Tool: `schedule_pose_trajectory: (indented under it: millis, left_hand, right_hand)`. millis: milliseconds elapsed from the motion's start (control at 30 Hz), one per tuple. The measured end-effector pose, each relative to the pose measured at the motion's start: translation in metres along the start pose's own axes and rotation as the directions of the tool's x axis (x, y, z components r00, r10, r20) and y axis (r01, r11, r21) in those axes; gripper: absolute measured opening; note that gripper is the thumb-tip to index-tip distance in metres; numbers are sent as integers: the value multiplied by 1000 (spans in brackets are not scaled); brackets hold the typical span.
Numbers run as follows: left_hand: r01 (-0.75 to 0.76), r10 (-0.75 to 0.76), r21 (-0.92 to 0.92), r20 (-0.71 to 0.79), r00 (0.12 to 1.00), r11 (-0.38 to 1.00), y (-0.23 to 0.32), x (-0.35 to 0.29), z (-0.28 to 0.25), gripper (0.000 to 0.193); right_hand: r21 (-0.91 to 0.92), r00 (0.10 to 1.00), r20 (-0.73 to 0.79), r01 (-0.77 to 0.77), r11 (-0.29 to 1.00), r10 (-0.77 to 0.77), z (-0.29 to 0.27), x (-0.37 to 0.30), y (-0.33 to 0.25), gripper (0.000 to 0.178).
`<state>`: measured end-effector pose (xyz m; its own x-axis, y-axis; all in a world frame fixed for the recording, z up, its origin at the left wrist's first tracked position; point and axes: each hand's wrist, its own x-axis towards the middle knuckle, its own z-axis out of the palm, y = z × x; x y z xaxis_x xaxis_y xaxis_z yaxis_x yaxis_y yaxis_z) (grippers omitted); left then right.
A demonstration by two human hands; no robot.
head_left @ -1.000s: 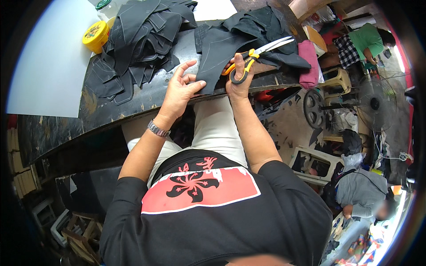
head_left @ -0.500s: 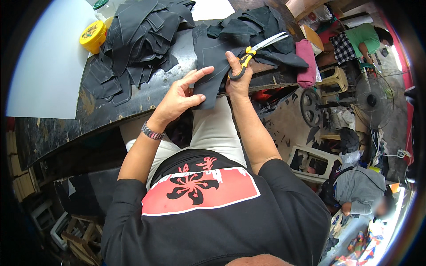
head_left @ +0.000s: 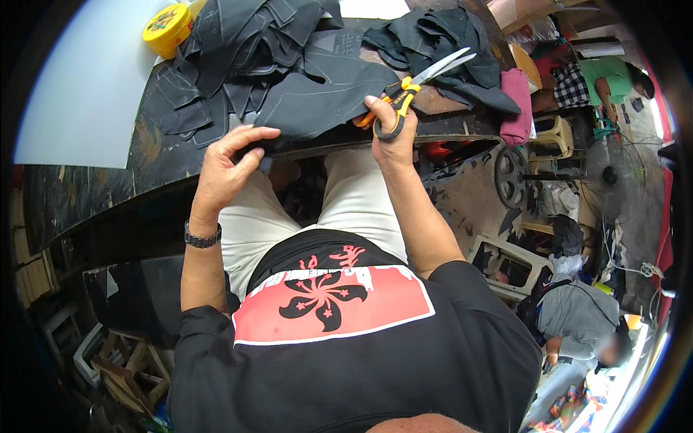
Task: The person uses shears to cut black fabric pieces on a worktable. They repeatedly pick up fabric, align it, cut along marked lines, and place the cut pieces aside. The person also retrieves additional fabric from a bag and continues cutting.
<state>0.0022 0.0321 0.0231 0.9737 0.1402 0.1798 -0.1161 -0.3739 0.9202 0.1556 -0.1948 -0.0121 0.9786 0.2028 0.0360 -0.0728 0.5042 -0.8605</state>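
My right hand [head_left: 393, 133] is closed around yellow-and-black scissors [head_left: 409, 90], whose slightly parted blades point away and to the right. A dark grey sheet piece [head_left: 325, 97] with pale marked lines lies along the table's near edge. Its right end reaches my right thumb; I cannot tell whether the thumb pinches it. My left hand [head_left: 227, 169] is open at the table edge, by the sheet's left end, thumb and fingers apart. Beyond it rises a heap of similar marked dark pieces [head_left: 242, 43]. A crumpled black pile [head_left: 440, 47] lies behind the scissors.
A yellow tub [head_left: 166, 29] stands by a large white panel [head_left: 79, 94] at the left of the worn black table [head_left: 155, 155]. A pink roll [head_left: 515, 108] lies at the table's right end. To the right are a fan [head_left: 610, 169], plastic stools [head_left: 509, 267] and two other people.
The dark sheet piece has swung from pointing toward my lap to lying sideways, leftward along the edge. My left hand has moved left and slightly nearer; the scissors stay in my right hand.
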Motion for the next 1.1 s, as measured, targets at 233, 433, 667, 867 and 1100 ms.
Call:
schedule_pose_trajectory:
  millis: [233,433,667,867,1100]
  left_hand:
    - [219,-223,77,45,974,973,13,-13,-22,27]
    - [275,-285,145,51,957,950,47,-16,-47,49]
    - [-225,229,-92,30,973,970,29,37,-4,64]
    - [206,-19,-597,304,952,776,9,30,20,36]
    - [-166,-286,-814,-375,882,556,-9,52,25,21]
  right_hand:
    - [-132,994,82,-65,989,76,22,-17,5,20]
    - [-149,910,354,-171,974,214,23,7,-46,22]
    - [-197,774,525,-292,936,353,47,-20,-61,35]
    - [-555,634,648,13,832,423,47,-6,-97,34]
    - [-546,888,435,390,741,-147,53,-2,-106,29]
